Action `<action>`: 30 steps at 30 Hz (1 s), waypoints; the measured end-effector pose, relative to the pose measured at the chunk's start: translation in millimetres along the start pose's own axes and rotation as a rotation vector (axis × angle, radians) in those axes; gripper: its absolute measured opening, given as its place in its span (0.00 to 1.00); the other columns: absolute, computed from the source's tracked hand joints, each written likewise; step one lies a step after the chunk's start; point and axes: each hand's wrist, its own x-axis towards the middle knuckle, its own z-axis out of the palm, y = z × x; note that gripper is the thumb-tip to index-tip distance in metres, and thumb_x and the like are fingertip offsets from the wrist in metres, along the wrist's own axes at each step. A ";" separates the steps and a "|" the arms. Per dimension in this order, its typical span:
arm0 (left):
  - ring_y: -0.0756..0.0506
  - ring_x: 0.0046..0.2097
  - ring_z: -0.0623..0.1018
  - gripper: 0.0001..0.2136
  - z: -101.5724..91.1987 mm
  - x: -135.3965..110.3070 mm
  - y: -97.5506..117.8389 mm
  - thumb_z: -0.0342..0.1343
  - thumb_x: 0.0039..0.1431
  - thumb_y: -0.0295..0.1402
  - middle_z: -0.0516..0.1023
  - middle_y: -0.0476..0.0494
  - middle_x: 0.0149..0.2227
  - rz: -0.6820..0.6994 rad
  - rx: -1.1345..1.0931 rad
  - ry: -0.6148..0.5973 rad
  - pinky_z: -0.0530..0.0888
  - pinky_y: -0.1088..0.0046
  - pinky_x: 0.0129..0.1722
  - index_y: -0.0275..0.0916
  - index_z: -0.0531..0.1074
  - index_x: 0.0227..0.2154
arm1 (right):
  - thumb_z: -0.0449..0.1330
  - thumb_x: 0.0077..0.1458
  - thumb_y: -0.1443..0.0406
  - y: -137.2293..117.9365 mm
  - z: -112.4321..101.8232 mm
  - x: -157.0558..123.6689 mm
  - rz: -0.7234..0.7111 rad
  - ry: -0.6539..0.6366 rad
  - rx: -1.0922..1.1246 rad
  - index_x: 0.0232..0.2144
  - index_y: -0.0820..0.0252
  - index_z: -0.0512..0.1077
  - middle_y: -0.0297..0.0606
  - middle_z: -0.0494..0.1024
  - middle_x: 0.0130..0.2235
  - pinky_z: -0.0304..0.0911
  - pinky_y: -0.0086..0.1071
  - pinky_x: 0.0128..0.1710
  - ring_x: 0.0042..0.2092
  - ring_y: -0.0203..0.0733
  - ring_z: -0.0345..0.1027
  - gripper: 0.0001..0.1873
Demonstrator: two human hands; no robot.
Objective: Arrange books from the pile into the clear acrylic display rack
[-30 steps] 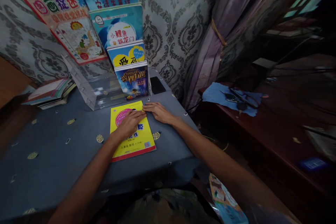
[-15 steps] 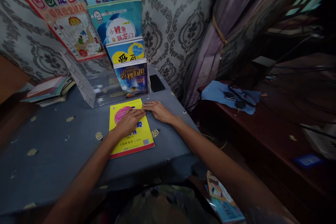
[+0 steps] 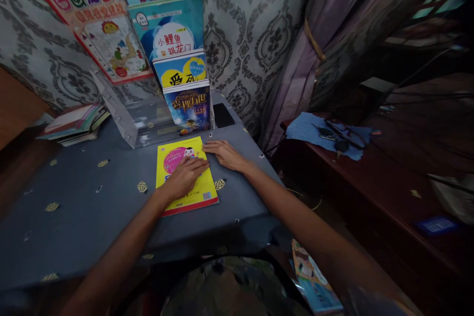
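A yellow workbook [image 3: 198, 196] with a red bottom band and a pink circle on its cover lies closed on the cloth-covered table [image 3: 118, 227]. My left hand [image 3: 185, 177] rests flat on the cover, fingers stretched toward the right edge. At the upper right edge of the workbook, my right hand [image 3: 225, 154] lies with its fingers extended, the tips touching that edge. Behind the workbook, a clear book stand [image 3: 122, 108] holds several picture books, among them a dark blue book [image 3: 188, 107] at the front.
A stack of books [image 3: 76, 123] lies at the table's left back. A black phone-like slab [image 3: 223, 115] is beside the stand. To the right, a dark red surface [image 3: 333, 173] bears a blue cloth [image 3: 301, 128] with glasses [image 3: 348, 136]. More books [image 3: 314, 276] sit low at my right.
My left hand has slid slightly down the cover, uncovering the cartoon figure near the top. The right hand stays by the edge. The view has shifted a little.
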 end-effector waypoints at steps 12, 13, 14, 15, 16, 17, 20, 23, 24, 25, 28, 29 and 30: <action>0.41 0.63 0.70 0.26 0.9 -13.1 18.6 0.44 0.66 0.20 0.73 0.39 0.62 0.037 -0.033 0.048 0.64 0.52 0.62 0.42 0.63 0.65 | 0.51 0.56 0.79 -13.3 -7.1 -5.9 -0.008 -0.050 -0.027 0.59 0.53 0.74 0.41 0.74 0.62 0.56 0.52 0.64 0.66 0.48 0.62 0.33; 0.42 0.63 0.70 0.26 2.5 -13.1 18.1 0.44 0.66 0.20 0.73 0.39 0.62 0.039 -0.041 0.063 0.64 0.52 0.62 0.42 0.63 0.65 | 0.51 0.56 0.79 -15.0 -7.2 -9.3 -0.022 -0.054 -0.024 0.58 0.54 0.74 0.42 0.74 0.62 0.56 0.52 0.64 0.66 0.48 0.63 0.32; 0.42 0.63 0.70 0.25 4.1 -13.1 17.6 0.44 0.66 0.20 0.74 0.39 0.61 0.039 -0.049 0.080 0.65 0.53 0.61 0.42 0.64 0.64 | 0.51 0.56 0.79 -16.8 -7.1 -13.2 -0.036 -0.056 -0.019 0.58 0.54 0.74 0.42 0.74 0.62 0.57 0.52 0.64 0.66 0.49 0.63 0.32; 0.42 0.63 0.71 0.25 5.4 -13.1 17.3 0.44 0.67 0.20 0.74 0.39 0.61 0.040 -0.058 0.095 0.65 0.53 0.61 0.42 0.64 0.64 | 0.52 0.56 0.79 -18.8 -7.0 -17.6 -0.047 -0.056 -0.014 0.58 0.54 0.74 0.42 0.74 0.62 0.57 0.52 0.63 0.66 0.49 0.63 0.31; 0.42 0.63 0.70 0.25 6.3 -13.0 17.2 0.43 0.67 0.20 0.75 0.39 0.61 0.041 -0.063 0.106 0.65 0.54 0.61 0.42 0.65 0.64 | 0.52 0.56 0.78 -20.7 -6.7 -22.1 -0.056 -0.054 -0.011 0.58 0.53 0.74 0.42 0.74 0.62 0.57 0.52 0.63 0.66 0.49 0.63 0.31; 0.42 0.63 0.70 0.24 6.5 -12.9 17.4 0.43 0.67 0.21 0.75 0.39 0.60 0.040 -0.065 0.112 0.65 0.54 0.61 0.42 0.65 0.64 | 0.52 0.56 0.78 -22.7 -6.4 -26.6 -0.063 -0.055 -0.009 0.58 0.54 0.74 0.42 0.75 0.61 0.58 0.52 0.63 0.66 0.49 0.63 0.31; 0.42 0.63 0.71 0.21 3.1 -12.5 20.4 0.43 0.70 0.25 0.75 0.38 0.60 0.028 -0.046 0.093 0.64 0.55 0.61 0.40 0.66 0.62 | 0.52 0.55 0.79 -27.6 -5.4 -37.2 -0.072 -0.061 -0.003 0.58 0.55 0.74 0.43 0.75 0.61 0.58 0.50 0.63 0.66 0.49 0.64 0.32; 0.39 0.64 0.69 0.21 -5.3 -13.2 26.5 0.46 0.73 0.42 0.73 0.36 0.61 0.009 -0.027 0.042 0.62 0.55 0.63 0.38 0.66 0.62 | 0.52 0.55 0.79 -29.6 -4.8 -41.7 -0.070 -0.062 -0.002 0.58 0.56 0.74 0.42 0.75 0.61 0.58 0.49 0.63 0.66 0.48 0.63 0.32; 0.38 0.64 0.69 0.26 -8.4 -13.8 28.8 0.47 0.71 0.49 0.72 0.35 0.62 0.003 -0.027 0.025 0.61 0.54 0.63 0.38 0.65 0.63 | 0.52 0.55 0.79 -29.6 -4.6 -42.1 -0.068 -0.061 -0.005 0.58 0.56 0.74 0.43 0.75 0.61 0.58 0.49 0.63 0.66 0.48 0.63 0.32; 0.36 0.65 0.68 0.32 -11.0 -14.5 31.1 0.47 0.68 0.56 0.71 0.33 0.63 0.001 -0.028 0.008 0.60 0.54 0.65 0.37 0.64 0.64 | 0.52 0.55 0.79 -29.3 -4.4 -42.1 -0.067 -0.059 -0.009 0.58 0.57 0.74 0.43 0.75 0.61 0.58 0.49 0.63 0.66 0.48 0.63 0.31; 0.35 0.67 0.64 0.45 -15.6 -16.8 36.1 0.44 0.59 0.67 0.67 0.30 0.66 0.009 -0.032 -0.042 0.55 0.52 0.67 0.35 0.58 0.68 | 0.51 0.56 0.79 -27.9 -3.5 -41.7 -0.076 -0.051 -0.016 0.58 0.59 0.74 0.45 0.76 0.60 0.58 0.50 0.63 0.66 0.49 0.63 0.30; 0.35 0.68 0.63 0.47 -15.9 -17.3 37.1 0.42 0.58 0.68 0.66 0.30 0.67 0.010 -0.030 -0.058 0.54 0.52 0.68 0.35 0.56 0.68 | 0.51 0.56 0.79 -27.4 -3.0 -41.7 -0.082 -0.047 -0.016 0.58 0.59 0.74 0.45 0.76 0.60 0.59 0.50 0.63 0.66 0.49 0.63 0.30; 0.35 0.69 0.62 0.48 -15.7 -17.5 37.8 0.41 0.58 0.69 0.64 0.30 0.67 0.008 -0.024 -0.073 0.53 0.52 0.68 0.34 0.55 0.69 | 0.51 0.56 0.79 -26.9 -2.5 -41.6 -0.087 -0.040 -0.015 0.58 0.59 0.74 0.45 0.76 0.60 0.59 0.51 0.62 0.66 0.49 0.63 0.30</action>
